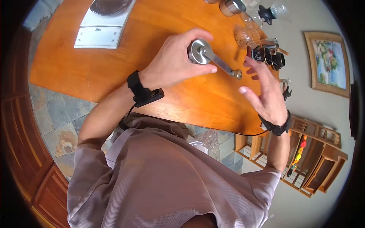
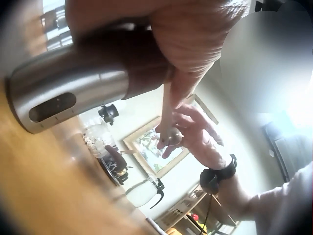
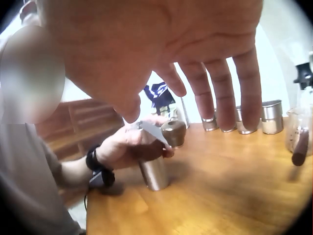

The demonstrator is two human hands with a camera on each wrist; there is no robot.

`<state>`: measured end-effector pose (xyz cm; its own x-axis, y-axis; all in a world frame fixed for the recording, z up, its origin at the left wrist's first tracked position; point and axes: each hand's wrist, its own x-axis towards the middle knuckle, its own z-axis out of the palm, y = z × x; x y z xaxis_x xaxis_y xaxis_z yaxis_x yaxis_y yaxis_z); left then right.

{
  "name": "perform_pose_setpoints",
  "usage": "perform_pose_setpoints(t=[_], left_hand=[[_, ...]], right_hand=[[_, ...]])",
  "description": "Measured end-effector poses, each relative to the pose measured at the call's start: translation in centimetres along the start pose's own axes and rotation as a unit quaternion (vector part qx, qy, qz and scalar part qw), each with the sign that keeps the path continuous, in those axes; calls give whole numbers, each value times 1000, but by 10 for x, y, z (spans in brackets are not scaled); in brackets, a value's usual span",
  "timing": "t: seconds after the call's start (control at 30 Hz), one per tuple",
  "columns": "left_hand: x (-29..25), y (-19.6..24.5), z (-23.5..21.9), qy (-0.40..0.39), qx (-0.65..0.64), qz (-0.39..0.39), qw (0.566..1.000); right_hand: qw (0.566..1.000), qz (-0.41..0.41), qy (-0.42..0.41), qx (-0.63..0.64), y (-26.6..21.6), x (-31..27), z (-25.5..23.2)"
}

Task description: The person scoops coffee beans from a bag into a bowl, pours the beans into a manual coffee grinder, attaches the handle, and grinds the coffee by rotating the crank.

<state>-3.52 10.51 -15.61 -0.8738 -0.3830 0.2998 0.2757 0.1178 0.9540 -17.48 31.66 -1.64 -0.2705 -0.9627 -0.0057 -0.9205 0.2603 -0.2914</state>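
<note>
My left hand (image 1: 169,62) grips a hand coffee grinder (image 1: 197,53), thumb on one side and fingers round the other. The grinder is upright, its base right at the wooden table in the right wrist view. Its brushed metal lower body (image 2: 93,83) has a slotted window, and a dark band shows under the hand. From the lid a flat crank arm (image 1: 221,64) reaches toward my right side, ending in a round knob (image 1: 236,74). My right hand (image 1: 268,89) is just beyond the knob, fingers loosely spread, holding nothing.
A white scale (image 1: 97,37) lies at the table's far left. Along the right edge stand a ribbed glass vessel (image 1: 246,37), black cups (image 1: 278,60) and a metal cup (image 1: 232,7). Several metal cups (image 3: 272,117) line the far side in the right wrist view.
</note>
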Motion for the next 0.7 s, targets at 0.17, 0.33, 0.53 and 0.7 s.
perform_pose_setpoints(t=[0.17, 0.33, 0.53, 0.7], left_hand=[[2, -4, -1, 12, -7, 16, 1000], [3, -10, -1, 35, 13, 32, 999], [3, -10, 2, 60, 14, 36, 997], [0, -13, 4, 66, -10, 57, 996]], right_hand=[[981, -87, -101, -141, -5, 19, 6], [959, -185, -84, -199, -9, 37, -8], [882, -257, -176, -353, -44, 40, -30], [839, -317, -279, -342, -84, 47, -33]])
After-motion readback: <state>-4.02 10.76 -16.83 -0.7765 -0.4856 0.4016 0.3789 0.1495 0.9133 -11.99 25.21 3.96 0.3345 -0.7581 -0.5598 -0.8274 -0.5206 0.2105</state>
